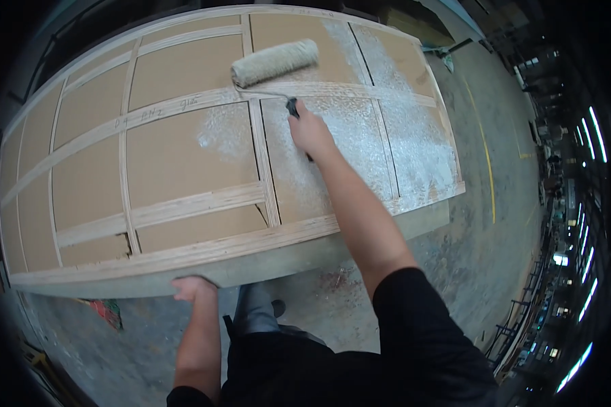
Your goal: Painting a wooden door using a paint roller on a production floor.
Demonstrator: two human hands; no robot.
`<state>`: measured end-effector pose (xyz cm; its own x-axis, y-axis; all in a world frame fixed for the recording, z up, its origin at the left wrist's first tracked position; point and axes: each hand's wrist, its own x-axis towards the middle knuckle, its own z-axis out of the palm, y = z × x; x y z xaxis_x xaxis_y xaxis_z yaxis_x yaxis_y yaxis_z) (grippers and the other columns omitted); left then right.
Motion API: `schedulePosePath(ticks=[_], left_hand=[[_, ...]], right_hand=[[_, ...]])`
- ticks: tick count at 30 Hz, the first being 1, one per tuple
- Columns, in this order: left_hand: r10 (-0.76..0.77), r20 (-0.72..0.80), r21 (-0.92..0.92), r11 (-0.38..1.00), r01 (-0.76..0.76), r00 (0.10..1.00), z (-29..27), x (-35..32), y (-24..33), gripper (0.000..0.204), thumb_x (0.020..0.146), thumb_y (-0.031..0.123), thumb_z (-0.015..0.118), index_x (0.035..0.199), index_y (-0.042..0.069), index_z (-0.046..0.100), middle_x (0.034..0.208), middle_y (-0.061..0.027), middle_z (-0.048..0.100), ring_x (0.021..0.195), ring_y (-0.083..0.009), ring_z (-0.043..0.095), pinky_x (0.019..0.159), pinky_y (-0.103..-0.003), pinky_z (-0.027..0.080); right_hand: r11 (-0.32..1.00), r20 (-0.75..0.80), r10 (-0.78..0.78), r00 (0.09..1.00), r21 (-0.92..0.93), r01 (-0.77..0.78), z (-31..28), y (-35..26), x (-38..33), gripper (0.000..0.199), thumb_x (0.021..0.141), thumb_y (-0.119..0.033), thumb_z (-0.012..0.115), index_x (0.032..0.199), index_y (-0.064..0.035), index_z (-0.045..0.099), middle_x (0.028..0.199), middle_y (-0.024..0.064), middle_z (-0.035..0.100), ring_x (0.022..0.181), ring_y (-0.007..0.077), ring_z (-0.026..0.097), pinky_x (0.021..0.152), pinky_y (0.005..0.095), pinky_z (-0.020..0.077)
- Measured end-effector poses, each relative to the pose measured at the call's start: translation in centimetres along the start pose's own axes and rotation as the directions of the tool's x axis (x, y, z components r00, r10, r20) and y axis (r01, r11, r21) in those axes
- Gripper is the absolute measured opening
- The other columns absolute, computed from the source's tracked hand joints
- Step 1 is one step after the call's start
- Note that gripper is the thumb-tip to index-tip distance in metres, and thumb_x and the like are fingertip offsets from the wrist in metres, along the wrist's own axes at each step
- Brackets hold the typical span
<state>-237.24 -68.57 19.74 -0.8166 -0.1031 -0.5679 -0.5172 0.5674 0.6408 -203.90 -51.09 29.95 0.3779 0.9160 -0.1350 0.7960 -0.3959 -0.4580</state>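
Beyond the right hand [310,130] grasping the paint roller [275,62], uneven pressure risks patchy glue; left hand [193,287] grips the panel [183,159] edge

There is one view only, from a wide fisheye camera on the person's head. It looks steeply down and forward over the large framed wooden panel [183,169], close enough that both forearms enter from the lower edge, while the grey concrete floor [468,224] curves away at right.

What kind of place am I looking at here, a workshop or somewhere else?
Most likely a factory or woodworking hall: a large framed wood panel being coated with a paint roller, a bare concrete floor with a yellow line, and long rows of strip lights.
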Motion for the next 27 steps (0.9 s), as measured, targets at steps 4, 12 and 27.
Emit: schedulePosePath(ticks=[4,12,27], left_hand=[[0.011,-0.049,0.074,0.997,-0.007,0.999,-0.5,1.2,0.5,0.061,0.092,0.045,0.04,0.135,0.001,0.034,0.129,-0.0283,0.049,0.11,-0.0439,0.054,0.094,-0.05,0.046],[-0.034,-0.068,0.209,0.977,0.047,0.997,0.1,0.6,0.9,0.059,0.094,0.046,0.036,0.131,0.0,0.038,0.126,-0.0277,0.051,0.111,-0.0438,0.054,0.093,-0.051,0.046],[-0.03,0.038,0.089,0.996,0.027,0.999,0.1,-0.6,0.6,0.058,0.093,0.046,0.036,0.127,-0.001,0.043,0.13,-0.0218,0.05,0.108,-0.0399,0.057,0.088,-0.054,0.05]], right_hand=[[0.997,0.145,-0.028,0.989,-0.063,0.037,-1.0,0.7,-1.4,0.051,0.091,-0.027,0.05,0.137,-0.0083,0.038,0.09,0.0291,0.063,0.084,0.0458,0.061,0.076,0.0529,0.0477],[0.945,0.121,0.326,0.938,-0.033,-0.325,-7.8,12.2,-30.3,0.055,0.09,-0.019,0.059,0.139,-0.0069,0.038,0.102,0.0289,0.061,0.093,0.0454,0.06,0.078,0.0459,0.05],[0.994,-0.071,0.082,0.994,-0.068,-0.087,-7.5,11.6,7.5,0.049,0.092,-0.033,0.05,0.136,-0.0134,0.044,0.091,0.0292,0.063,0.083,0.0448,0.062,0.076,0.0469,0.0501]])
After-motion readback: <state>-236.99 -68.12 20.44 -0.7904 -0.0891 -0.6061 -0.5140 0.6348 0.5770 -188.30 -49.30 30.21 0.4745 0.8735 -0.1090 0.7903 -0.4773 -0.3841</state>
